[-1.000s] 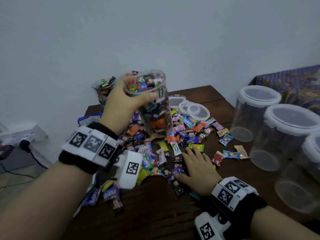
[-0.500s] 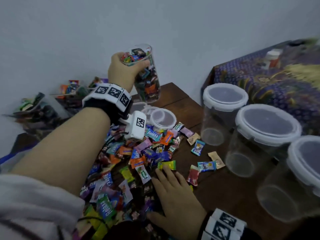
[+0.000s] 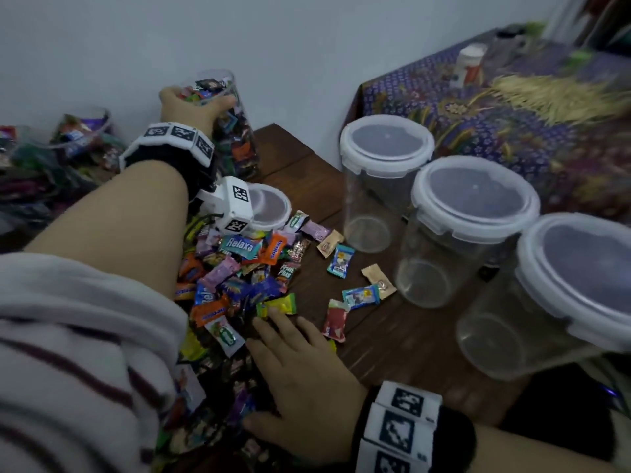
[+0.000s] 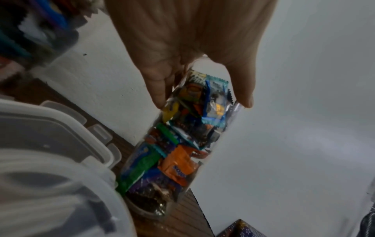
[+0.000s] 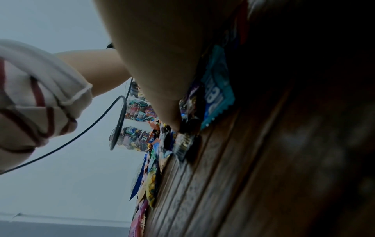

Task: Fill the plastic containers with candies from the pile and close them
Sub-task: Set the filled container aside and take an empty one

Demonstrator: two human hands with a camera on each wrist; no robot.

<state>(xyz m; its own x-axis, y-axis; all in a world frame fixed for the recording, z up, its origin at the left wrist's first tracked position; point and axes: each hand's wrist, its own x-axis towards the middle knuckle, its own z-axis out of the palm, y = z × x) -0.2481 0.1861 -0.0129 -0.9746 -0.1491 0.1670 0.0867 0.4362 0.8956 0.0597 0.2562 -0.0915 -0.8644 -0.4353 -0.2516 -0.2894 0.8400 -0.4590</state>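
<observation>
The left hand [image 3: 191,109] grips a candy-filled container [image 3: 232,131] beyond the candy pile [image 3: 239,278]; the right hand [image 3: 304,367] rests spread flat on that pile.

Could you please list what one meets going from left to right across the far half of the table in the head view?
Filled open containers → candy-filled container gripped by the left hand → first lidded empty container → second lidded empty container → third lidded empty container.
</observation>
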